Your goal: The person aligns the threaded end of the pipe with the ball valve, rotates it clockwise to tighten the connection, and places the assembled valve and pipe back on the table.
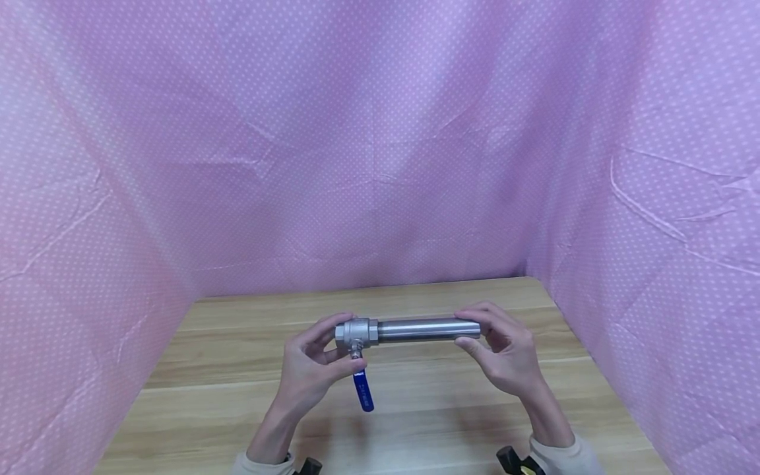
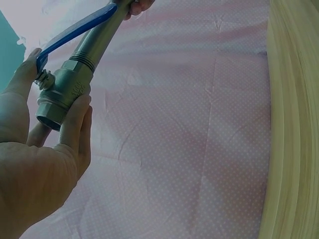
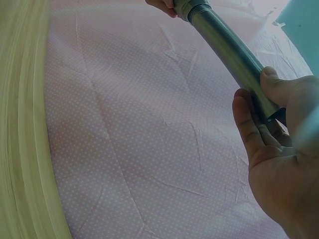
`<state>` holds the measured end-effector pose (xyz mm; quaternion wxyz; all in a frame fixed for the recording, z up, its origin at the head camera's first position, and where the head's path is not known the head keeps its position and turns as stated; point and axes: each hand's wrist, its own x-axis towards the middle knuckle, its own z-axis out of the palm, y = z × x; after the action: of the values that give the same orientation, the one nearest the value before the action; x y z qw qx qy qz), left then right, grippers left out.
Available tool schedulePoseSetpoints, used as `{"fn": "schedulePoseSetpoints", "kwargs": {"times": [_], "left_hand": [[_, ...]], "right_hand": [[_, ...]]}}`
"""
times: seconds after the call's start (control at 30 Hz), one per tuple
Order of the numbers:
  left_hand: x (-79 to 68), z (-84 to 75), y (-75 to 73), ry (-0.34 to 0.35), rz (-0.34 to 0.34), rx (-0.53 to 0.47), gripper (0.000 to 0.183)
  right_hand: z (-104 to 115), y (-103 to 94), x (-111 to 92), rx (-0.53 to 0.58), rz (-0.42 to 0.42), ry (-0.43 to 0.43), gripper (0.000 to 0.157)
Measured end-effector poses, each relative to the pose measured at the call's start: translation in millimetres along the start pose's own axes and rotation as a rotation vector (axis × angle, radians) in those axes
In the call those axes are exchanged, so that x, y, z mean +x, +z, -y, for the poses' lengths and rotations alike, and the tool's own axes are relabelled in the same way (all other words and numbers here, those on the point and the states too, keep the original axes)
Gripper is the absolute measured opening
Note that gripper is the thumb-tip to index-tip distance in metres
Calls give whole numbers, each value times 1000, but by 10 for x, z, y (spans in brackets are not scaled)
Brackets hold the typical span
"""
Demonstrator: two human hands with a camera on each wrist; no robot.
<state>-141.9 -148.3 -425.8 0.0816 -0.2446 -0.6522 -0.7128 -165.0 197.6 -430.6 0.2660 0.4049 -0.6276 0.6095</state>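
Note:
A steel ball valve [image 1: 357, 332] with a blue lever handle [image 1: 363, 390] is joined to a straight metal pipe [image 1: 424, 329]. Both hands hold the assembly level above the table, valve at the left. My left hand [image 1: 310, 361] grips the valve body, its thumb at the base of the lever. In the left wrist view, threads show where the pipe [image 2: 101, 44] enters the valve [image 2: 70, 89], and the lever [image 2: 75, 31] lies along the pipe. With thumb and fingers, my right hand [image 1: 505, 346] pinches the pipe's plain end; the right wrist view shows that pipe [image 3: 229, 50] too.
A wood-grain table [image 1: 237, 369] lies beneath the hands. Pink dotted cloth [image 1: 368, 165] hangs behind it and along both sides, close to the table's edges. Beige sleeves [image 1: 567, 455] and dark wrist straps show at the bottom.

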Motion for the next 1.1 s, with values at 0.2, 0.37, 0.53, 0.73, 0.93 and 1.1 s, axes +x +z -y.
{"fn": "schedulePoseSetpoints", "kwargs": {"times": [0.2, 0.37, 0.53, 0.73, 0.93, 1.1], "left_hand": [[2, 6, -7, -12, -14, -5, 69], [-3, -3, -7, -22, -24, -16, 70], [-6, -18, -10, -26, -40, -15, 71], [-8, -29, -13, -22, -50, -4, 70], [-8, -25, -12, -24, -47, 1, 71], [-8, -29, -8, -33, -48, -5, 71]], "right_hand": [[1, -2, -3, -85, -23, 5, 44], [26, -3, 0, -39, 0, 36, 48], [52, -1, 16, 96, 43, 66, 52], [41, 3, 32, 167, 66, 40, 51], [45, -10, 32, 76, 46, 25, 51], [44, -25, 31, 35, 36, 23, 52]]}}
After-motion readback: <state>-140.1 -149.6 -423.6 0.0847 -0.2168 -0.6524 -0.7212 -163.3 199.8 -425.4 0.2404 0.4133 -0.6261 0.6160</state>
